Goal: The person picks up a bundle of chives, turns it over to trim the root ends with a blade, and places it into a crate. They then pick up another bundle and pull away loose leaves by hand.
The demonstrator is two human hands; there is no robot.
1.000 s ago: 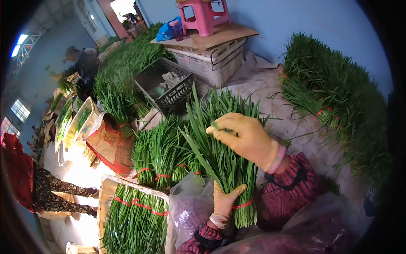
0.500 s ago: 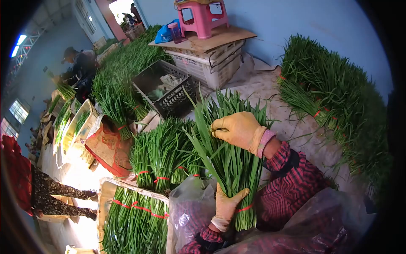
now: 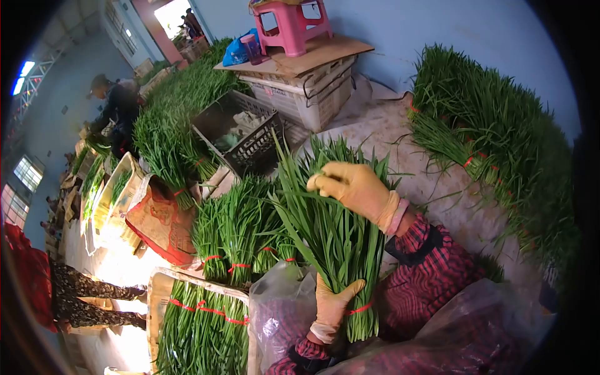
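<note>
My left hand (image 3: 333,307), in a pale orange glove, is wrapped round the lower part of a bunch of garlic chives (image 3: 340,247). A red band ties the bunch just below the thumb, and the cut stems point down. Over the upper leaves is my right hand (image 3: 357,192), gloved too, with its fingers curled in a pinch on a chive leaf; the fingertips are partly blurred. Below and left, a crate (image 3: 206,282) holds several banded chive bunches (image 3: 203,328). More banded bunches (image 3: 234,228) stand just behind that crate.
A black crate (image 3: 240,134) sits ahead, near stacked white crates (image 3: 306,94) bearing a board and a pink stool (image 3: 294,28). Chives (image 3: 481,131) lie heaped along the right wall. Another person (image 3: 115,112) works at far left; someone's patterned legs (image 3: 87,297) show nearer.
My right hand has shifted slightly, its fingers lifting and loosening a little at the leaf tops. My left hand keeps its hold on the bunch. The far person's arms have moved.
</note>
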